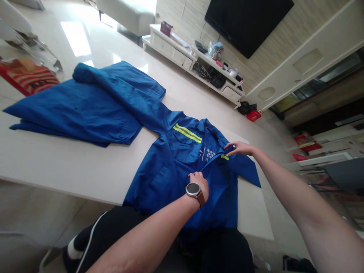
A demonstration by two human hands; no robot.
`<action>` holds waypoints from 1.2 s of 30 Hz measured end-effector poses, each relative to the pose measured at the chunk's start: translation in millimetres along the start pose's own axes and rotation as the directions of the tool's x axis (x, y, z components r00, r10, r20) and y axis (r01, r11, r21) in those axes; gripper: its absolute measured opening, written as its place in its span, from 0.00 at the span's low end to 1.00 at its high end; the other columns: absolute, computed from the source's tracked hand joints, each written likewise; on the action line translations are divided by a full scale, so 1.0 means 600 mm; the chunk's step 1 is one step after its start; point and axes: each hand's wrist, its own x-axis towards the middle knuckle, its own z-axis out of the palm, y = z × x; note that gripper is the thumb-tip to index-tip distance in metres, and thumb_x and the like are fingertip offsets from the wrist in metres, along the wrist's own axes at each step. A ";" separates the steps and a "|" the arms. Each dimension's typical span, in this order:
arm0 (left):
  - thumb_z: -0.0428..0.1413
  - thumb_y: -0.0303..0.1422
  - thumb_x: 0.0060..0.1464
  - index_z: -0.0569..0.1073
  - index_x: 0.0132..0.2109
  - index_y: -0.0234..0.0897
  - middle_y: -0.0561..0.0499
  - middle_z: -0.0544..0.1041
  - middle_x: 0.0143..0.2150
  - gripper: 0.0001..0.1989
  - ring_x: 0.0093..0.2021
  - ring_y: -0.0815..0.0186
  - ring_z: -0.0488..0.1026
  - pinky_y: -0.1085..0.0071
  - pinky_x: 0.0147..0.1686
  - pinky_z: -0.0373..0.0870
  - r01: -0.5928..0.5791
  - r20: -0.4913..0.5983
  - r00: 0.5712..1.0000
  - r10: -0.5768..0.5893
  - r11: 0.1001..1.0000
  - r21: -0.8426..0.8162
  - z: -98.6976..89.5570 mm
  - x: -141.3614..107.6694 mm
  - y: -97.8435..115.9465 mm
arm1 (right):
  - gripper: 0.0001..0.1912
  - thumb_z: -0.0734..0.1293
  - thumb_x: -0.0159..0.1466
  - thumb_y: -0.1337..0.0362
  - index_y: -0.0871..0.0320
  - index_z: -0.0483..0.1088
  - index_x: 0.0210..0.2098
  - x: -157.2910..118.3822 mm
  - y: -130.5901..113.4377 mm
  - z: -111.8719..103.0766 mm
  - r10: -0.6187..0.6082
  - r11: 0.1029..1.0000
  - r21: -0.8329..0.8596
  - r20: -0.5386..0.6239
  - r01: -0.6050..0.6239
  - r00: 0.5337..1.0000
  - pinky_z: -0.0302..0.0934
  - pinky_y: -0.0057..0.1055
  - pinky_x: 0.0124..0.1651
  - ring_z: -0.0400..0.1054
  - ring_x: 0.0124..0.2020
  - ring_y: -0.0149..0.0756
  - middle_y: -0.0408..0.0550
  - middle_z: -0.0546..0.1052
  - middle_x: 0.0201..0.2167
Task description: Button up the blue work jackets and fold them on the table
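Evidently, both hands (199, 182) grip the blue jacket (182, 174)

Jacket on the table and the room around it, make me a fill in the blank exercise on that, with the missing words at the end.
The left hand and right hand both touch the ____ jacket.
A watch is on the ____ wrist.
The black screen is on the ____.
The red item at far left bears the letters ____.

Missing words: blue; left; wall; KFC.

Matt blue cloth jacket (170, 163) on a smooth white table (71, 167)
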 end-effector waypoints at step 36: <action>0.50 0.24 0.63 0.72 0.65 0.29 0.25 0.69 0.66 0.25 0.62 0.38 0.72 0.43 0.56 0.71 0.195 -0.036 0.979 -0.199 0.977 -0.089 -0.066 -0.036 0.043 | 0.15 0.69 0.57 0.51 0.55 0.67 0.26 0.255 -0.094 0.120 -0.027 0.999 0.036 -0.263 0.038 0.964 0.55 0.33 0.35 0.62 0.30 0.36 0.42 0.70 0.24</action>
